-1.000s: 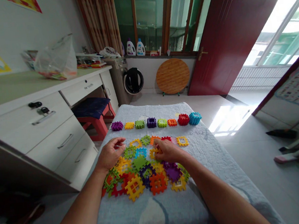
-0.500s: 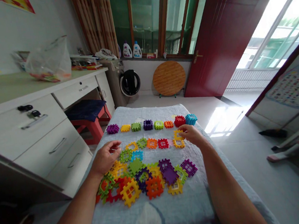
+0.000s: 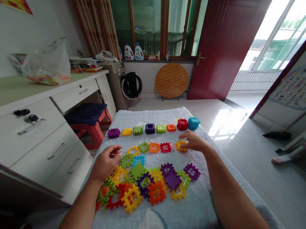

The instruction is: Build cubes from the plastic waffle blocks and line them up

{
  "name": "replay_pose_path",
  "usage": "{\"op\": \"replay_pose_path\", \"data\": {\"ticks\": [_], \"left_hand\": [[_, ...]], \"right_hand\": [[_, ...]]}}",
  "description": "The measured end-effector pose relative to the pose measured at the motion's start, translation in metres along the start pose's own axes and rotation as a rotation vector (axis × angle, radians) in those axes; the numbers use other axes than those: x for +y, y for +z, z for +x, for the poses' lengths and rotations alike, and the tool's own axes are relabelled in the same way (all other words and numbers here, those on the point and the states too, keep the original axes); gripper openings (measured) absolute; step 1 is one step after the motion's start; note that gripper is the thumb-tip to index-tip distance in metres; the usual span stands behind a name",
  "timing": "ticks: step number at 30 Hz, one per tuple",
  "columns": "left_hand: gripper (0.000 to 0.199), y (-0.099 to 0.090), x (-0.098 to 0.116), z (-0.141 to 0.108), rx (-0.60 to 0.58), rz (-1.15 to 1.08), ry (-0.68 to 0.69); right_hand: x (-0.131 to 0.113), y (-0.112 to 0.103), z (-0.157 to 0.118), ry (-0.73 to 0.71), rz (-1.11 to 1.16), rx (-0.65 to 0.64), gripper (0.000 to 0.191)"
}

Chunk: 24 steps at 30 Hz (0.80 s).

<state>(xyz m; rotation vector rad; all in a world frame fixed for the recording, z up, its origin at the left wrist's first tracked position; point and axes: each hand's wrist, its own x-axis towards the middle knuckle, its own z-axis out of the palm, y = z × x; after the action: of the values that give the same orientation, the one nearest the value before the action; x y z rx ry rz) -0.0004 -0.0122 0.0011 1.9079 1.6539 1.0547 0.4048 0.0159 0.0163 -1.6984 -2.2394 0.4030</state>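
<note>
My right hand [image 3: 196, 141] is over a yellow interlocking block panel [image 3: 180, 146] at the right end of the middle row. Its thumb touches the panel, and the other fingers are spread beyond the far edge. My left hand [image 3: 107, 163] hovers at the left of the loose panels, fingers loosely bent and apart, holding nothing. Between the hands lie a red panel [image 3: 165, 147], an orange panel [image 3: 154, 147] and a green panel [image 3: 143, 147]. Nearer me is a mixed heap with an orange window panel [image 3: 156, 193] and a purple panel [image 3: 171, 176].
A row of assembled blocks crosses the far end of the cloth-covered table [image 3: 153, 223], from a purple block [image 3: 113, 133] to a blue block [image 3: 194, 123]. A desk [image 3: 43, 140] and a stool [image 3: 88, 119] stand left. A person's foot [image 3: 278, 160] shows at right.
The yellow panel that my right hand held raised now lies down at the other yellow panel's spot. My right fingers have spread. The left hand has barely moved, and the view has shifted slightly.
</note>
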Motion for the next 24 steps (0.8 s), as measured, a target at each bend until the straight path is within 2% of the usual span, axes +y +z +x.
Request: {"op": "replay_pose_path", "data": {"ticks": [2, 4, 18, 24], "left_hand": [[0.041, -0.001, 0.002, 0.0, -0.001, -0.002, -0.006], [0.041, -0.001, 0.005, -0.001, -0.001, -0.002, -0.006], [0.041, 0.0, 0.0, 0.0, -0.014, -0.002, 0.002], [0.04, -0.002, 0.002, 0.001, 0.017, -0.009, 0.015]], "right_hand": [[-0.004, 0.0, -0.002, -0.006, -0.015, -0.058, 0.051], [-0.007, -0.001, -0.003, 0.0, -0.034, -0.101, 0.054], [-0.014, 0.001, -0.004, -0.004, -0.073, -0.157, 0.051], [-0.026, -0.005, -0.005, -0.071, -0.037, -0.146, 0.046]]}}
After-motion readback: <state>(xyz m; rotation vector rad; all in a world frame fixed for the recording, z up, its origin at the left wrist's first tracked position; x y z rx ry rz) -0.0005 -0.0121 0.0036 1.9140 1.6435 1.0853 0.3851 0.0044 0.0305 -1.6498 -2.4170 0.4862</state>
